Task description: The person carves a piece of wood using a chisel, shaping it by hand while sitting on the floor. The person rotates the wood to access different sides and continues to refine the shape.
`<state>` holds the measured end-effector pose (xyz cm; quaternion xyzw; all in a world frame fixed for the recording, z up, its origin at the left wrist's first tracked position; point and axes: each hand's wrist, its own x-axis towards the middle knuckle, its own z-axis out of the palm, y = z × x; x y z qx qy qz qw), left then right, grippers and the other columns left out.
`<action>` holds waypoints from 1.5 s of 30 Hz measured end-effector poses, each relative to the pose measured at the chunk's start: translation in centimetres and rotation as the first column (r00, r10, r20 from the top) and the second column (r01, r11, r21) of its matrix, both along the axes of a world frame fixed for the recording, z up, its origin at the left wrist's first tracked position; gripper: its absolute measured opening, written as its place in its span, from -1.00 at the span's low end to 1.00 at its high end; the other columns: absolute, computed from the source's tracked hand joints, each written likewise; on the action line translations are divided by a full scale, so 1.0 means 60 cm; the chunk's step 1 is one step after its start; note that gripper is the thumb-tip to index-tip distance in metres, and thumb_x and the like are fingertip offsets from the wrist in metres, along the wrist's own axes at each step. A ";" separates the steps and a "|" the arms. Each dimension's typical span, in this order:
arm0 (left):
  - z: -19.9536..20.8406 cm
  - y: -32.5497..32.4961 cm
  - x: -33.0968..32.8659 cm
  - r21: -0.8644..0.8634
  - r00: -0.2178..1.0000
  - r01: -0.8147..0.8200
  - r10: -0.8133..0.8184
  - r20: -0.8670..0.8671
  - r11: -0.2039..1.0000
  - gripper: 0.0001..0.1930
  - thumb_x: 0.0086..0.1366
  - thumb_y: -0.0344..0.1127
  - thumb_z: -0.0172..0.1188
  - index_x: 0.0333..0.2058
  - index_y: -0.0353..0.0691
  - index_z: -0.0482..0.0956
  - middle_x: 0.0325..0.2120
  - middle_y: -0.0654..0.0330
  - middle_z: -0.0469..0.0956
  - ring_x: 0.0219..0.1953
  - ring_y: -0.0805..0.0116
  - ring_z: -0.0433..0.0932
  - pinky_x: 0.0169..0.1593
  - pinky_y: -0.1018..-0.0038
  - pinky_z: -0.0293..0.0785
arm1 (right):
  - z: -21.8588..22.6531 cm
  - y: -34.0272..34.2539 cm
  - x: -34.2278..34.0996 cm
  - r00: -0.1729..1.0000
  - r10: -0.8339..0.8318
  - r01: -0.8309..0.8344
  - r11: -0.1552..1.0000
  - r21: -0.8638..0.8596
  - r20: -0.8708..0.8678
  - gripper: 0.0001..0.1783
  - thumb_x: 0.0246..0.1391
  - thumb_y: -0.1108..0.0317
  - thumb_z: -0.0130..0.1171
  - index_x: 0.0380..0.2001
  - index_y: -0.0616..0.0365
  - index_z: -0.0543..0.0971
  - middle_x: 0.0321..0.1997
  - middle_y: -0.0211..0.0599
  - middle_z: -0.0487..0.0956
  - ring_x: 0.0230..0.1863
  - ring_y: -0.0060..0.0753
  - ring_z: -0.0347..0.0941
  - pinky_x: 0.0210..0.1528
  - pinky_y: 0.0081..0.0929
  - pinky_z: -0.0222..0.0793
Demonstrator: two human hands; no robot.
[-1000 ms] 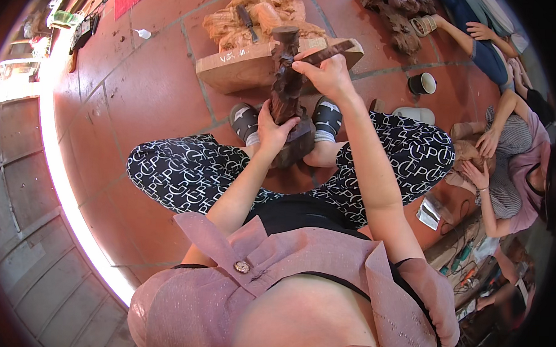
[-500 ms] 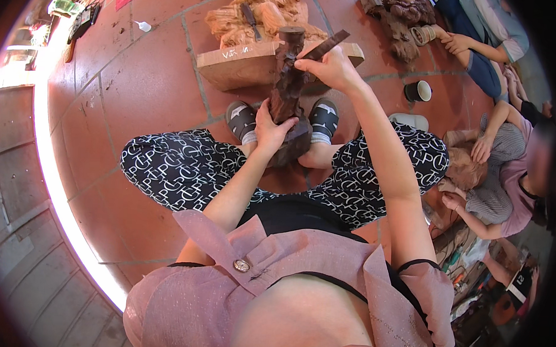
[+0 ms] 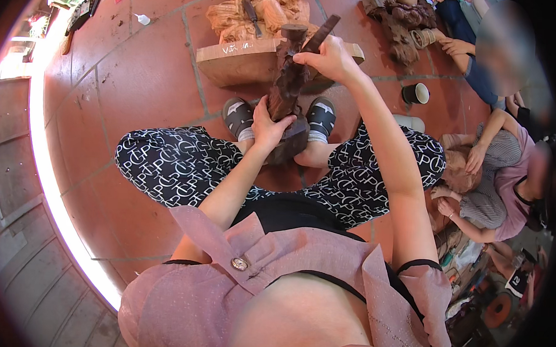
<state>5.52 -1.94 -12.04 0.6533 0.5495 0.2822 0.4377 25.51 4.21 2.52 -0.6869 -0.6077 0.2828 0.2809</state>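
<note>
A dark brown wood carving [image 3: 286,81] stands between my feet, tall and knobbly, with a round flat top and a wider block at its base. My left hand [image 3: 269,126] is closed round its lower part, thumb across the front. Up near the top, my right hand [image 3: 332,61] pinches a flat dark brown strip [image 3: 321,34], whose free end sticks up to the right. The strip's lower end is against or just beside the carving's upper side; my fingers partly hide it, and its material is unclear.
Beyond the carving lies a thick wooden slab [image 3: 233,63] bearing a pale orange wood carving [image 3: 226,19] and a dark-bladed tool [image 3: 252,17]. A black cup [image 3: 415,93] lies on the tiled floor to the right. Other people work on carvings along the right side. A white bottle [image 3: 142,19] lies far left.
My right hand has turned the strip from a low slant to a steeper one. The left hand keeps its grip on the carving, and the view has shifted slightly.
</note>
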 end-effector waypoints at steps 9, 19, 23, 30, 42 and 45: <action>0.010 -0.001 -0.003 -0.091 1.000 0.004 -0.005 -0.016 0.996 -0.09 -0.23 -0.08 0.40 0.08 -0.30 0.15 0.00 -0.04 0.28 0.08 0.05 0.23 0.11 0.28 0.16 | -0.056 -0.086 -0.019 0.661 -0.198 0.314 0.949 0.026 -0.724 -0.78 -0.08 0.36 0.22 -0.32 0.22 0.56 -0.37 -0.35 0.56 -0.37 -0.59 0.45 -0.29 -0.63 0.37; -0.017 0.034 -0.029 -0.003 0.952 0.273 -0.270 0.141 0.962 -0.17 -0.21 -0.17 0.37 0.05 -0.38 0.20 -0.09 -0.13 0.37 -0.02 0.02 0.36 0.05 0.32 0.25 | -0.006 -0.094 -0.037 0.914 -0.270 0.316 0.942 0.115 -0.302 -0.69 -0.14 0.21 0.23 -0.48 0.30 0.58 -0.58 -0.32 0.54 -0.53 -0.68 0.37 -0.45 -0.58 0.33; 0.215 0.014 -0.063 -0.080 0.877 0.102 -0.052 0.479 0.992 -0.35 0.04 -0.33 0.16 0.10 -0.42 0.15 -0.02 0.01 0.34 0.04 0.19 0.31 0.09 0.38 0.20 | 0.064 -0.170 -0.073 0.987 0.114 -0.107 0.992 -0.071 0.112 -0.63 -0.20 0.15 0.16 -0.63 0.33 0.50 -0.68 0.02 0.43 -0.57 -0.06 0.45 -0.49 -0.30 0.36; 0.312 -0.030 0.031 -0.209 0.607 0.549 -0.214 0.765 0.809 -0.81 0.32 -0.34 -0.12 -0.31 -0.37 0.39 -0.32 0.04 0.49 -0.20 0.28 0.47 -0.05 0.40 0.36 | 0.079 -0.256 -0.098 0.965 0.203 -0.179 0.973 0.148 -0.169 -0.71 -0.16 0.23 0.12 -0.63 0.30 0.50 -0.58 -0.02 0.49 -0.49 -0.03 0.46 -0.42 -0.27 0.38; 0.247 -0.029 0.011 -0.363 0.933 0.307 -0.201 0.300 0.880 -0.79 0.25 -0.32 -0.02 -0.54 -0.25 0.36 -0.73 0.33 0.33 -0.72 0.63 0.26 -0.68 0.69 0.15 | -0.091 -0.364 0.592 0.523 -0.821 0.786 0.569 0.242 0.231 -0.81 -0.05 0.30 0.04 -0.40 0.11 0.58 -0.37 -0.20 0.58 -0.29 -0.28 0.51 -0.21 -0.41 0.37; 0.180 -0.041 -0.013 -0.261 0.918 0.397 -0.381 0.110 0.880 -0.75 0.15 -0.37 0.12 -0.65 -0.28 0.32 -0.74 0.34 0.34 -0.69 0.63 0.26 -0.63 0.64 0.16 | -0.231 -0.367 0.660 0.456 -0.800 0.871 0.491 -0.011 0.390 -0.58 -0.11 0.44 0.02 -0.07 0.02 0.47 -0.09 -0.13 0.50 0.02 -0.20 0.37 0.07 -0.36 0.23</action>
